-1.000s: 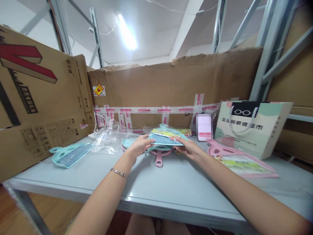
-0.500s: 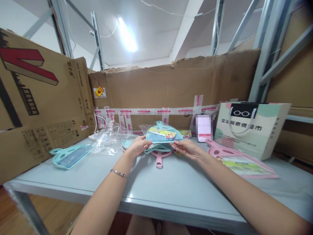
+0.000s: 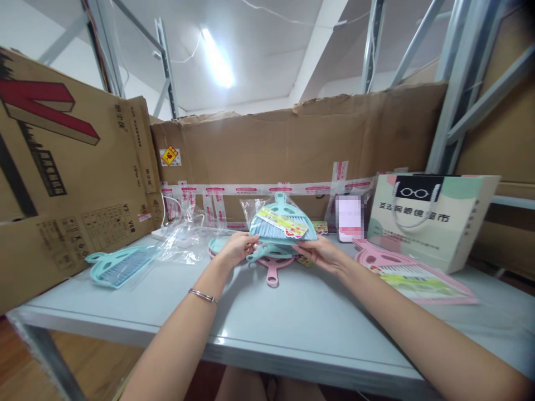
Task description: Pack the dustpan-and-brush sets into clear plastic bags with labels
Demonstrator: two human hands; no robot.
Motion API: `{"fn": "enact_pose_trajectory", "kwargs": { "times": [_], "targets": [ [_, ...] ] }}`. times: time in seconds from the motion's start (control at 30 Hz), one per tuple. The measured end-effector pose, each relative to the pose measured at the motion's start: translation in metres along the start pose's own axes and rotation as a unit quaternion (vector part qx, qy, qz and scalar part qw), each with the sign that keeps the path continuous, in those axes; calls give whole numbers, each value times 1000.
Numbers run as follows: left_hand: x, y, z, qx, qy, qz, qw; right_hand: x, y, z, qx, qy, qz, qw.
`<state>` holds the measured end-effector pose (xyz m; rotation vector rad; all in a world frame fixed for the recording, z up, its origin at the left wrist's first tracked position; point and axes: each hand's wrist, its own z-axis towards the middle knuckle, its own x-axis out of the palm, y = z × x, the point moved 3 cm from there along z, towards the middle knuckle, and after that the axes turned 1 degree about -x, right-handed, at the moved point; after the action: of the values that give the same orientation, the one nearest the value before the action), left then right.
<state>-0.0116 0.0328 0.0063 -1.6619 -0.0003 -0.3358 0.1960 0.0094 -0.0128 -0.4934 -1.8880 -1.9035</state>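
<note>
Between my two hands is a mint-green dustpan and brush set [image 3: 281, 214], tilted up with its handle pointing away from me. A yellow and red label card lies across its bristles, and clear wrap sticks out at its left. My left hand [image 3: 239, 249] pinches the near left corner; my right hand [image 3: 321, 252] grips the near right corner. Just beneath it lie more dustpans, among them a pink dustpan [image 3: 272, 274] with its handle toward me and a mint dustpan [image 3: 218, 245] partly behind my left hand.
Another mint dustpan with brush [image 3: 121, 266] lies at the left, near crumpled clear plastic [image 3: 184, 239]. At the right are wrapped pink dustpans [image 3: 413, 275], a phone [image 3: 350, 220] standing upright and a paper bag [image 3: 430, 223]. Cardboard boxes [image 3: 251, 150] wall the table's back and left.
The held mint dustpan set has tilted up, its handle end rising so that more of the bristles and label face me. Both hands keep their hold almost in place.
</note>
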Motion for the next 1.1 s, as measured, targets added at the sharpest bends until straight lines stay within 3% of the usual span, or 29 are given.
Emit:
{"fn": "enact_pose_trajectory", "kwargs": {
  "times": [0.27,0.47,0.6,0.8,0.97,1.1],
  "targets": [
    [2,1,0,44,63,-9,997,2,2,-4,15,-58,-12,998],
    [-3,4,3,-13,9,-55,998,11,1,-10,15,12,-61,998],
    [-4,3,1,-53,-23,-106,993,11,4,-10,-81,-4,-101,992],
    [-1,-3,-5,-97,-23,-159,982,14,12,-12,-252,20,-180,951],
    [-1,-5,-8,-100,-17,-176,979,-1,17,-9,-337,-82,-228,910],
    [0,-7,-10,-110,-15,-180,977,-1,21,-11,-370,-77,-278,883]
  ]
}}
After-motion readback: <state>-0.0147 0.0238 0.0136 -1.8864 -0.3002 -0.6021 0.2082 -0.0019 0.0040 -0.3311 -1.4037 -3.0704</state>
